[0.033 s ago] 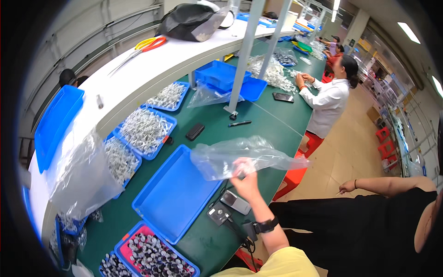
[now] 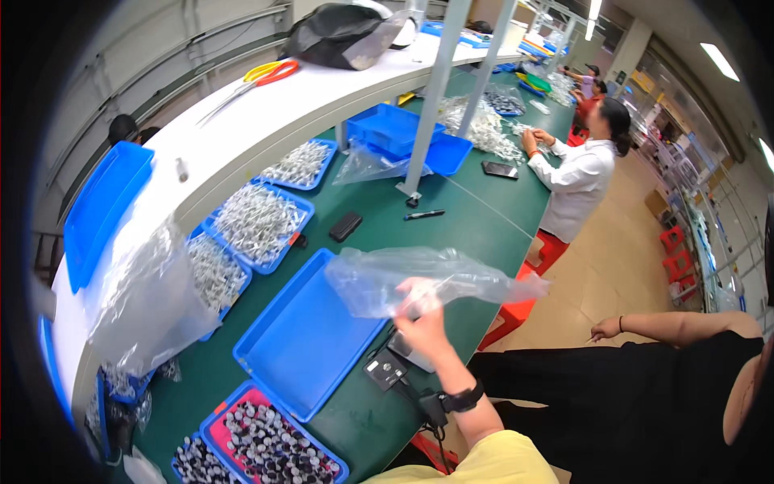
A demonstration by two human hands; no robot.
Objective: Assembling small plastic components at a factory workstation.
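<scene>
Here, the right hand (image 2: pixel 423 327) pinches a clear plastic bag (image 2: pixel 476 277) extending rightward from the large blue tray (image 2: pixel 302 339); the left hand is outside view, its state impossible to tell.

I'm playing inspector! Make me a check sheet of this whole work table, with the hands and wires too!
Surface: green table, with a raised white shelf along it.
Job's things: clear plastic bag, held up over one end of a large blue tray.
Clutter: black case, pen, small white parts in blue trays; scissors on the shelf.
Hands: right hand holds the bag, fingers blurred; left hand not seen.
Cables: black cable beside a small black box.
Surroundings: co-worker in white at the table; person in black nearby.
</scene>
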